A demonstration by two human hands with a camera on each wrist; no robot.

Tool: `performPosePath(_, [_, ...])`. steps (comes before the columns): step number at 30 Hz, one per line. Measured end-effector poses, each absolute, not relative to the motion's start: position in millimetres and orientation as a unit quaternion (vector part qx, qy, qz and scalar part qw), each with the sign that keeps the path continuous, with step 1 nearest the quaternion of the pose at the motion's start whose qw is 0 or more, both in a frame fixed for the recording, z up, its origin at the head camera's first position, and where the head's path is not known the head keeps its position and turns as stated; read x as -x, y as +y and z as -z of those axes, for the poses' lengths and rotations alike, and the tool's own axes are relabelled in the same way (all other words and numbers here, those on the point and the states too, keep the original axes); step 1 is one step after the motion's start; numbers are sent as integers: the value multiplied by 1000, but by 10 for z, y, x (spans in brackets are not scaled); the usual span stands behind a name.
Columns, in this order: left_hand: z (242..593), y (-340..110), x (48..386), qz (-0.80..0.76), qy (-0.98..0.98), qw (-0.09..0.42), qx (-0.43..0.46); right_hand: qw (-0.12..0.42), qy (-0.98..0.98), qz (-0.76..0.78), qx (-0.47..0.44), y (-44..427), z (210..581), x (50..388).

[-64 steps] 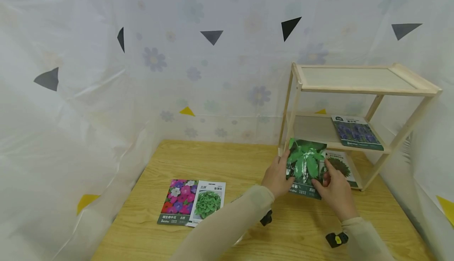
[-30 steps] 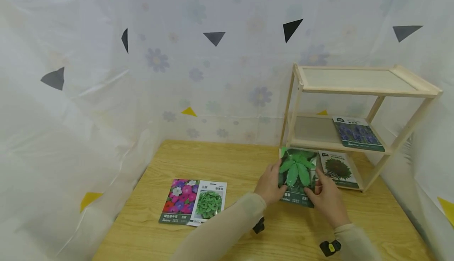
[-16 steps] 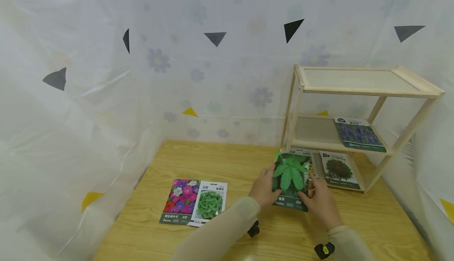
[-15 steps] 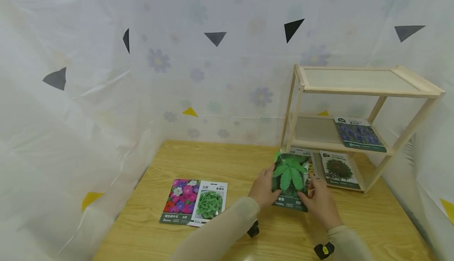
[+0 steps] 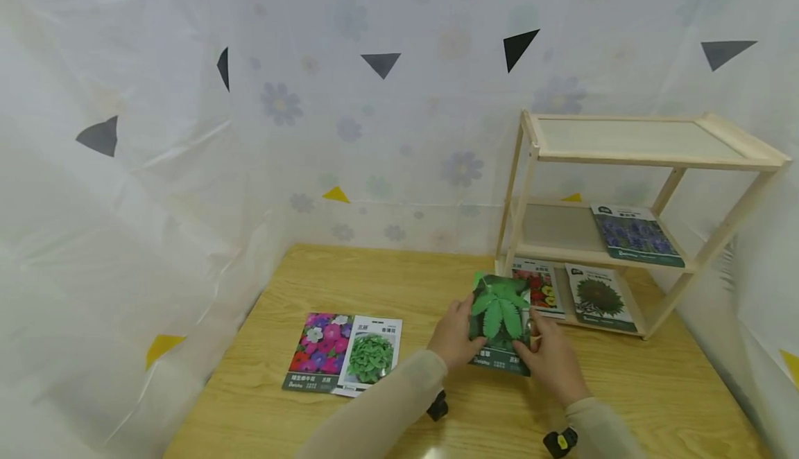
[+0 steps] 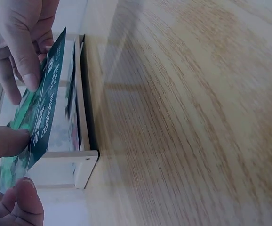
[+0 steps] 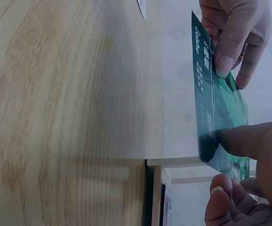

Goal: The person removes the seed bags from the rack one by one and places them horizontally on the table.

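Both hands hold a seed packet with green leaves [image 5: 499,317] in front of the shelf's left end. The left hand [image 5: 454,334] pinches its left edge, thumb on the front; the right hand [image 5: 552,358] pinches its right edge the same way. In the left wrist view the packet [image 6: 44,106] is tilted, raised off the table, with the left hand [image 6: 9,174] at its near edge. The right wrist view shows the right hand [image 7: 263,160] with its thumb on the packet [image 7: 209,94].
A wooden shelf [image 5: 662,163] stands at the right. A purple-flower packet [image 5: 638,236] lies on its middle level; a red-and-yellow-flower packet [image 5: 542,289] and a dark round-flower packet [image 5: 600,297] lie below. Pink-flower [image 5: 320,348] and green-leaf [image 5: 371,358] packets lie left on the table [image 5: 374,272].
Both hands have moved left and toward the person with the green-leaf packet, away from the shelf. The red-and-yellow-flower packet on the lower level has come into view.
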State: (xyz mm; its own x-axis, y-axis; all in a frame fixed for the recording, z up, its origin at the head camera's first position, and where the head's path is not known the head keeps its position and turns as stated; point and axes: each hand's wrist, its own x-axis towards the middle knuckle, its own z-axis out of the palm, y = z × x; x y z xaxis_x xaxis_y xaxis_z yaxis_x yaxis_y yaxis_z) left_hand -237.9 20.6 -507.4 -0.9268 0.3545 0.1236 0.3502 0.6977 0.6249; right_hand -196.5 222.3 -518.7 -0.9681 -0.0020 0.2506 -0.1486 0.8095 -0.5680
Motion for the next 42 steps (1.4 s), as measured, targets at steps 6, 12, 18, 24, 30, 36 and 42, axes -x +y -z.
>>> performPosePath(6, [5074,120,2358,-348,920,27,-176,108,-943,-312,-39,2141,5205,1956])
performPosePath(12, [5133,13,2360,-347,923,42,-163,105,-939,-323,-51,2059,5259,1972])
performPosePath(18, [5205,-109,2354,-336,927,48,-160,74,-939,-332,-52,1974,5365,2020])
performPosePath(24, [5273,-238,2347,-322,933,64,-146,40,-941,-332,-56,1860,5412,2057])
performPosePath(30, [5325,-360,2328,-300,942,74,-132,21,-939,-337,-61,1713,5416,2056])
performPosePath(36, [5346,-457,2272,-267,953,72,-127,-1,-941,-335,-59,1599,5506,2069])
performPosePath(42, [5400,-552,2252,-245,959,70,-127,-10,-939,-336,-71,1504,5604,2094])
